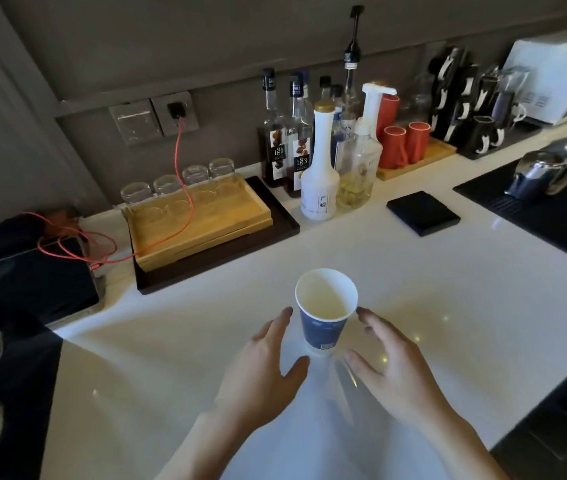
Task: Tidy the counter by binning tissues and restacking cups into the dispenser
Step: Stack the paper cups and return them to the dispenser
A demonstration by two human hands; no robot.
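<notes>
A blue paper cup (323,327) with a white inside stands upright on the white counter (482,289), near its middle. My left hand (268,365) is spread just left of the cup, fingers apart and a small gap from its wall. On the cup's right, my right hand (389,362) is likewise spread, fingertips close to the rim and not touching it. Neither hand holds anything. No tissues and no cup dispenser are in view.
A wooden tray (202,220) with upturned glasses sits on a dark tray at the back left, a red cable (77,244) trailing over it. Syrup bottles (295,140), red cups (403,143) and a black square pad (422,213) stand behind. A drip mat with metal jugs (538,174) lies right.
</notes>
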